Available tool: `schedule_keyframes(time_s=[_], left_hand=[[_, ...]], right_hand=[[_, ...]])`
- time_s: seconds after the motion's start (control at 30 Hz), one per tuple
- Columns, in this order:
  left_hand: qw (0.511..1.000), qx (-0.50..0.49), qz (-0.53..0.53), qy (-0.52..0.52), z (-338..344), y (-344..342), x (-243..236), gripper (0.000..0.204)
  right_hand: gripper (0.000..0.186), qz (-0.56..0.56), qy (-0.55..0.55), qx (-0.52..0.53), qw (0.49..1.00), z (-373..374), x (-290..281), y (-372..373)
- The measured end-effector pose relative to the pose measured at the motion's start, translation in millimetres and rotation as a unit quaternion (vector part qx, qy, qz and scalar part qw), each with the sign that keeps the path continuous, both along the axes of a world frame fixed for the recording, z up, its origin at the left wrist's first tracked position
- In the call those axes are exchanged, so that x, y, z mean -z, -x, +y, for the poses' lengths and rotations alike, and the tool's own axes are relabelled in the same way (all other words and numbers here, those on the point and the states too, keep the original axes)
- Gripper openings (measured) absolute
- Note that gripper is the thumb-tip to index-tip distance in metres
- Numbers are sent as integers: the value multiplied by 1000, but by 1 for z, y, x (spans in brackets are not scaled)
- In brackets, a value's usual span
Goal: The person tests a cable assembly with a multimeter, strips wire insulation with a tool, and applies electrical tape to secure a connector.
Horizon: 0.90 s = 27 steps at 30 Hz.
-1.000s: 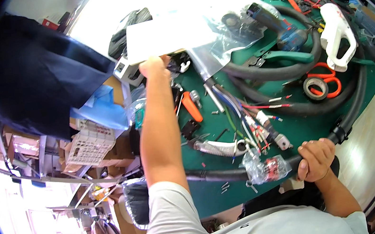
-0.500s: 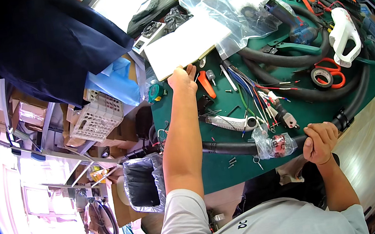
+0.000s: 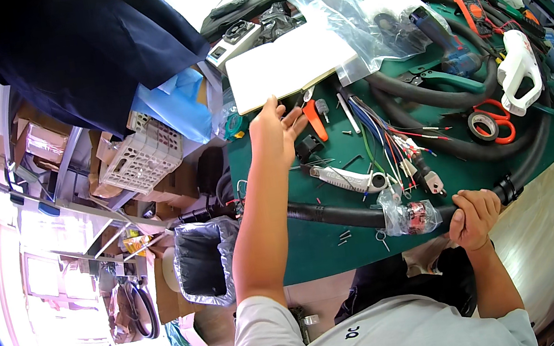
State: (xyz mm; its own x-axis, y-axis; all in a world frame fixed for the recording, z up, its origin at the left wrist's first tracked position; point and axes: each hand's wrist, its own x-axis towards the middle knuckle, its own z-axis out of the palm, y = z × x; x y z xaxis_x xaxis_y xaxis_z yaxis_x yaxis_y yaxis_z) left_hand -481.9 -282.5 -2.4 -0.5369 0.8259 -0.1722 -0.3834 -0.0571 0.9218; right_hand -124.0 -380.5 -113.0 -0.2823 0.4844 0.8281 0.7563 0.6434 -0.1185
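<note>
My left hand (image 3: 278, 132) is just below the open blank notebook (image 3: 283, 66), fingers apart, beside an orange-handled tool (image 3: 316, 123). My right hand (image 3: 474, 216) is wrapped round a thick black hose (image 3: 339, 214) along the bench's near edge. Left of it on the hose sits a plastic-wrapped red fitting (image 3: 416, 217). Loose coloured wires (image 3: 379, 141) and a white curved-handled tool (image 3: 345, 179) lie between my hands. Farther right are coiled hoses (image 3: 414, 93), red-handled scissors (image 3: 505, 123), a tape roll (image 3: 479, 125), a cordless drill (image 3: 459, 61) and a white plastic tool (image 3: 516, 72).
A lined bin (image 3: 204, 261) stands left of the green bench (image 3: 323, 251), near shelving with a white crate (image 3: 139, 160) and cartons. Dark cloth (image 3: 98, 56) hangs at upper left. An orange multimeter (image 3: 470, 8), clear plastic sheeting (image 3: 368, 11) and boxes are at the back.
My left hand has come slightly down from the notebook's near edge and its fingers have spread. My right hand still grips the hose. The camera view has shifted slightly.
</note>
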Motion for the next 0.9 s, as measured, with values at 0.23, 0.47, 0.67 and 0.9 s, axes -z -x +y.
schedule_keyframes(time_s=[0.23,0.47,0.67,0.9], left_hand=[[804,-16,588,-84,-174,-10,26,21],[794,-144,572,147,-251,-7,88,29],[770,-159,612,87,-245,-13,93,35],[773,-178,603,82,-242,-12,97,37]], right_hand=[[24,-7,8,-2,1000,-2,2,-2],[25,-14,13,-2,1000,-1,5,-3],[26,-21,15,4,1000,-3,4,-1],[28,-23,18,7,1000,-2,3,-3]])
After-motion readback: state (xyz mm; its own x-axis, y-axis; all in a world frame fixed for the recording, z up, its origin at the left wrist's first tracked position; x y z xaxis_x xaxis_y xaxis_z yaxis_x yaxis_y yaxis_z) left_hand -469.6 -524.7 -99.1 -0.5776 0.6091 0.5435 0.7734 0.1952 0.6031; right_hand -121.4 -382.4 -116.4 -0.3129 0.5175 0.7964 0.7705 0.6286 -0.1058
